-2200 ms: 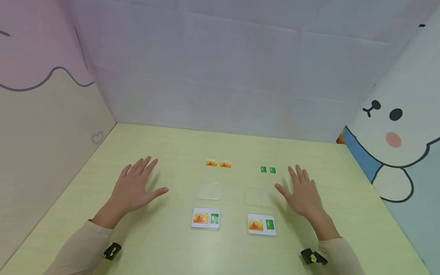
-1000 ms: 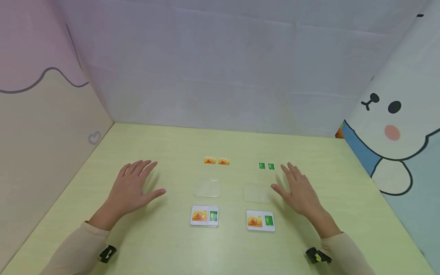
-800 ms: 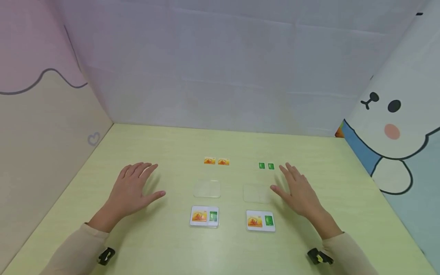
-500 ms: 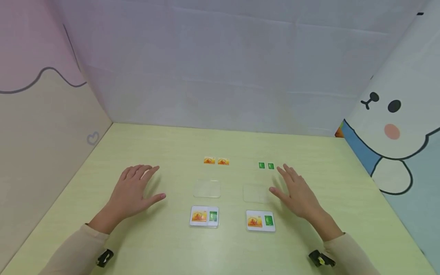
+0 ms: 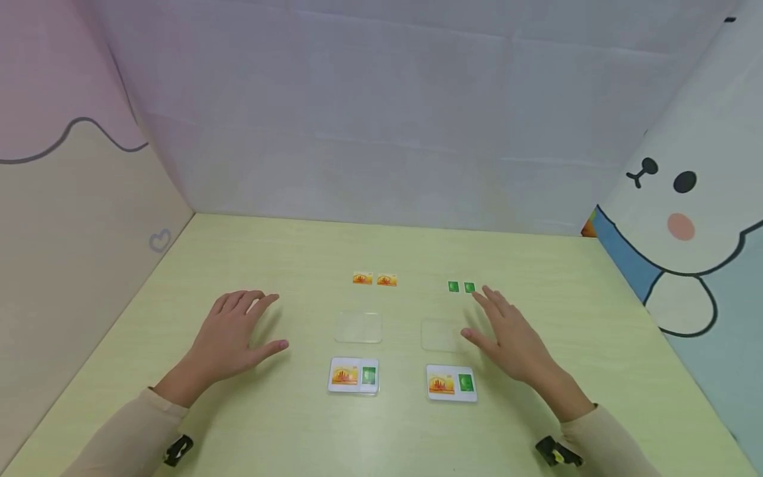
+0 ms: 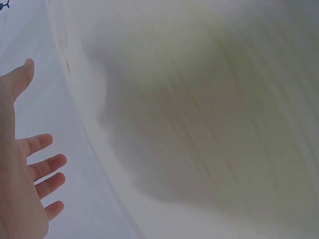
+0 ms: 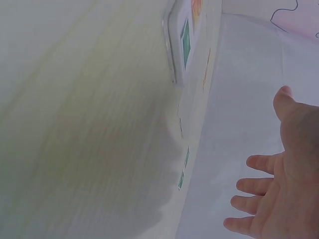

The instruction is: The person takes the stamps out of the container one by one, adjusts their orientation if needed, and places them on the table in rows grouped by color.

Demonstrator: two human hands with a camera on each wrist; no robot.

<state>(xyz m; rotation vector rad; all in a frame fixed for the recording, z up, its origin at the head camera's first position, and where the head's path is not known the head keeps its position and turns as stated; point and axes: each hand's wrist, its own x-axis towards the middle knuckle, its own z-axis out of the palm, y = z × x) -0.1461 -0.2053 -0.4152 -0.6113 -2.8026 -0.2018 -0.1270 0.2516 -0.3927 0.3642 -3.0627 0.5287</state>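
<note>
My left hand hovers over the left part of the table, fingers spread and loosely bent, holding nothing. On the other side my right hand hangs above the table with nothing in it. Its fingertips come close to two small green stamps, and its thumb overlaps the edge of the right clear plastic cover. A second clear cover lies to the left. Two orange stamps lie further back. Nearer me are a left white case and a right white case, each showing an orange and a green stamp.
The pale wood-grain table meets a white cloth wall at the back. Printed side panels stand at left and right, the right one with a cartoon animal. A black strap device sits at the right wrist.
The right hand has drifted left, toward the green stamps and the right clear cover. The left hand has come slightly nearer with its fingers a little more bent. Stamps, covers and cases stay put.
</note>
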